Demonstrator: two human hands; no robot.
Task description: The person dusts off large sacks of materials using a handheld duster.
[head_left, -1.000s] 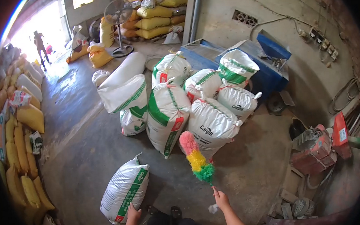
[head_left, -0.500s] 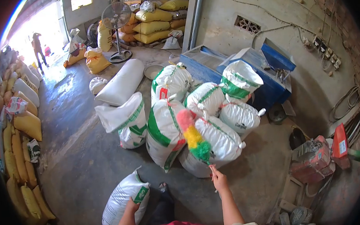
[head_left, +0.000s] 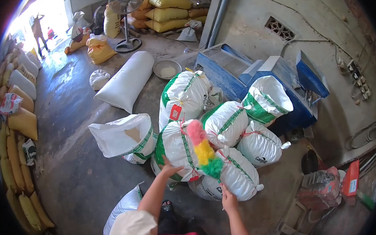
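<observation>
In my right hand [head_left: 229, 200], closed round its thin handle, is a fluffy duster [head_left: 205, 153] in pink, yellow and green. The duster head lies over a tied white sack with green bands [head_left: 177, 140] and the neighbouring white sack [head_left: 240, 176]. My left hand [head_left: 170, 168] is open, fingers spread, at the lower front side of the green-banded sack. An open-topped white sack [head_left: 120, 134] with pale contents stands left of that hand. By my feet, partly behind my left arm, rests another white sack [head_left: 124, 209].
More tied sacks [head_left: 227, 123] stand behind, beside a blue machine [head_left: 280, 75]. A metal bowl [head_left: 167, 69] and a long white sack [head_left: 129, 80] lie farther back. Yellow sacks [head_left: 16, 162] line the left side. A red machine [head_left: 319, 187] is at right; a person [head_left: 38, 34] stands in the doorway.
My left hand has left the white sack by my feet and reached forward to the tied green-banded sack. My right hand still holds the duster over the sacks. The view has shifted slightly.
</observation>
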